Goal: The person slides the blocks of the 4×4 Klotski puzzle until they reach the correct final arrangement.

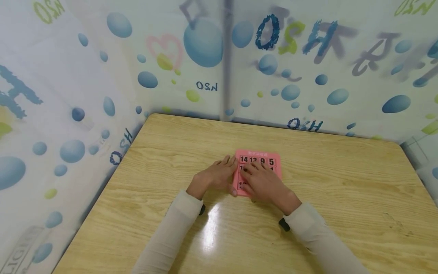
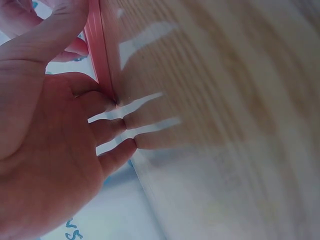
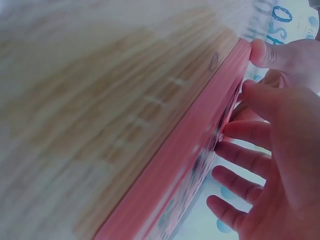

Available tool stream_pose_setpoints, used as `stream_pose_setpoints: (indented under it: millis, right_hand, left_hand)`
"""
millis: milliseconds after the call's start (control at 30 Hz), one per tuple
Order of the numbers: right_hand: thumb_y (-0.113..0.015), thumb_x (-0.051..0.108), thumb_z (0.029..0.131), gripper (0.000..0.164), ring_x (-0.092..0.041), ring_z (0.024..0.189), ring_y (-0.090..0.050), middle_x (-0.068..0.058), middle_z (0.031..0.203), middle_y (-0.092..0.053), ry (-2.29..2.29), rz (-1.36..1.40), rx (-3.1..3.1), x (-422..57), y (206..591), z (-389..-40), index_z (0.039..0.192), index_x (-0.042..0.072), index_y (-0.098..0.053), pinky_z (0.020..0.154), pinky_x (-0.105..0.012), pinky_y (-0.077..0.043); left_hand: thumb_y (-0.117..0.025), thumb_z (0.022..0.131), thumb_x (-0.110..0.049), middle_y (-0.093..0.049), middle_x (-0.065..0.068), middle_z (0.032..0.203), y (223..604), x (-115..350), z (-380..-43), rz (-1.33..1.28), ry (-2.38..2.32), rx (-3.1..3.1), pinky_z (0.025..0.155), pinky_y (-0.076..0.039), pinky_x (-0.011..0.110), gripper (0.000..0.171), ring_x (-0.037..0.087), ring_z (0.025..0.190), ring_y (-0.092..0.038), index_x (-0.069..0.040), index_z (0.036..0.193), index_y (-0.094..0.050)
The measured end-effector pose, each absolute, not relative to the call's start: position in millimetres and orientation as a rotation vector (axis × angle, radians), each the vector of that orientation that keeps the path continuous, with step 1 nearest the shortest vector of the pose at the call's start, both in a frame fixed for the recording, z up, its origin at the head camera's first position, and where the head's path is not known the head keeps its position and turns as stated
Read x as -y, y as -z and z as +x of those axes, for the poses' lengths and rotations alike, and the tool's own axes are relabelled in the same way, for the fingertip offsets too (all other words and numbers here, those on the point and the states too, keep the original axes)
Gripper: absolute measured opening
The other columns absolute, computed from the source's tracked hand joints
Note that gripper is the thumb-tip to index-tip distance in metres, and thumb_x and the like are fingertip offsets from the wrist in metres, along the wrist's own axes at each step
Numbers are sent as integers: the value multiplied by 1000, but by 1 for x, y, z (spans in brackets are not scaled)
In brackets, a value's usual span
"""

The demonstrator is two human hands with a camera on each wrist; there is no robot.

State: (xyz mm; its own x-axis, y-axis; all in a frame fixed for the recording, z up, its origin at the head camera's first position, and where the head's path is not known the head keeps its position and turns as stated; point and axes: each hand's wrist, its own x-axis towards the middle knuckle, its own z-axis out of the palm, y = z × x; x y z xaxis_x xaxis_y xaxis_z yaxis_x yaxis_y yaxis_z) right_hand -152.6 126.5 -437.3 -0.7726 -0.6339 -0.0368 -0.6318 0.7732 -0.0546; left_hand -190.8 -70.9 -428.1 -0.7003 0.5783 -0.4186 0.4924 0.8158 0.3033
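A pink number sliding puzzle lies flat on the wooden table, its top row reading 14, 13, 9 and 5. My left hand rests along its left side, with the thumb at the near left corner. In the left wrist view, fingertips of that hand touch the tabletop beside the pink edge. Spread over the tiles is my right hand, which covers much of the middle and lower rows. The right wrist view shows its fingers slightly bent, with some tips on the puzzle's face.
The light wooden table extends around the puzzle. Behind and to the left hang white wall sheets printed with blue bubbles and letters. Bright light reflects off the tabletop near the left sleeve. Dark bands show at both cuffs.
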Motion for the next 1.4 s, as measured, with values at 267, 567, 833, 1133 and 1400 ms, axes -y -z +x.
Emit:
stream_pose_setpoints:
  millis: [267, 567, 833, 1133, 1400]
  right_hand:
    - [-55, 37, 100, 42, -31, 126, -49, -7, 132, -58, 72, -1163, -2934, -128, 438, -147, 132, 11, -65, 108, -56, -41]
    - [-58, 42, 99, 43, -31, 122, -52, -6, 127, -60, 88, -1201, -2918, -126, 437, -141, 129, 13, -67, 105, -57, -45]
    - [-55, 43, 99, 44, -33, 128, -50, -7, 134, -58, 129, -1181, -2910, -129, 436, -142, 131, 13, -65, 108, -58, -41]
    - [-51, 41, 101, 60, -35, 144, -35, -14, 155, -40, 160, -965, -2948, -129, 443, -161, 150, 7, -44, 118, -58, -29]
    - [-42, 48, 104, 62, -35, 146, -31, -12, 158, -36, 159, -887, -2915, -126, 443, -169, 151, 7, -43, 119, -58, -25]
  left_hand:
    - [-74, 79, -57, 0, 11, 166, 427, 71, -192, 780, -222, -2498, 126, -11, 44, 119, 28, 153, 3, -6, 159, -3]
    - [-74, 79, -58, 1, 10, 166, 428, 72, -192, 771, -229, -2496, 126, -10, 43, 119, 28, 153, 4, -6, 159, -2]
    - [-74, 79, -59, 1, 9, 166, 429, 72, -191, 770, -232, -2494, 126, -10, 43, 119, 27, 153, 4, -6, 159, -3]
    - [-74, 80, -57, 0, 10, 167, 429, 71, -191, 779, -218, -2487, 126, -12, 44, 118, 27, 154, 3, -6, 159, -4]
    - [-72, 82, -59, 2, 9, 167, 427, 70, -192, 795, -190, -2487, 125, -13, 44, 117, 27, 154, 4, -6, 159, -2]
